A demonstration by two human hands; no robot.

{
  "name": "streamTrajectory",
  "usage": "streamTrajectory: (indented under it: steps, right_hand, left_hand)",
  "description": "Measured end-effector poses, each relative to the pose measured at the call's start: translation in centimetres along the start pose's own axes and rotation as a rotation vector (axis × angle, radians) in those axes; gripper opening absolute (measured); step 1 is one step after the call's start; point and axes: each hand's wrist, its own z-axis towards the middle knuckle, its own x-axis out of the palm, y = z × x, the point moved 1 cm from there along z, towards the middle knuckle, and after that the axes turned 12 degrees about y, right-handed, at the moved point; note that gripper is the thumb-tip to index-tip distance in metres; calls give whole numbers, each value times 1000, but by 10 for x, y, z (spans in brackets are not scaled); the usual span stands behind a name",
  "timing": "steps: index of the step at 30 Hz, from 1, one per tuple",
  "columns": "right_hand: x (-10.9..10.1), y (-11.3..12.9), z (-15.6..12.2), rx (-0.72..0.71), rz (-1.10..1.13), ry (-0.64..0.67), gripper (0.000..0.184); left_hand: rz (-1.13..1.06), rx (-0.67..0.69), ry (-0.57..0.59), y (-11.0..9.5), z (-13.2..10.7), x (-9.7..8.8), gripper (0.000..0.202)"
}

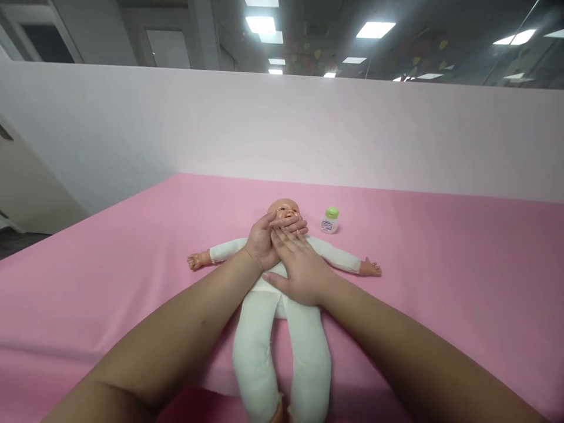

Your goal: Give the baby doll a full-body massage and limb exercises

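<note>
A baby doll (269,299) in a white suit lies face up on the pink-covered tabletop (440,264), its head (284,208) pointing away from the person and its two legs (255,352) running back toward the camera's lower edge. The doll's arms are spread straight out to either side, with one bare little hand (196,260) out to the person's left of the body and the other (370,268) out to the right. The left hand (264,241) lies over the doll's neck and chin, its fingers (293,222) stretched out together across the lower face and its thumb up beside the cheek; it is spread open and laid on the doll, not closed round any part of it. The right hand (299,270) rests flat on the doll's chest, palm down and open, its fingers (286,238) pointing up toward the chin, where they meet and touch the fingers of the left hand; it grips nothing. Both bare forearms reach in over the doll's legs from either side. A small white bottle with a green cap (329,220) stands upright just to the right of the doll's head, clear of it and beyond the outstretched arm on that side. Past the doll's head, at the far edge of the pink cover, rises a plain white partition (308,129).
</note>
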Motion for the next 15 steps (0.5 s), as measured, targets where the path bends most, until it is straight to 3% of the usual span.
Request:
streamTrajectory:
  steps: [6,11,13,15]
  right_hand:
    - [-8,6,-3,91,-28,-40,80]
    - [-19,18,-11,-18,-23,18,43]
    - [-18,17,-12,-115,1,42,50]
    - [-15,13,-11,-183,6,54,68]
  left_hand:
    - [31,-1,-34,-3,1,-4,66]
    - [20,10,-60,-5,1,-5,68]
    - [-5,18,-54,-8,0,-5,68]
    - [-31,33,-63,-10,-2,-4,69]
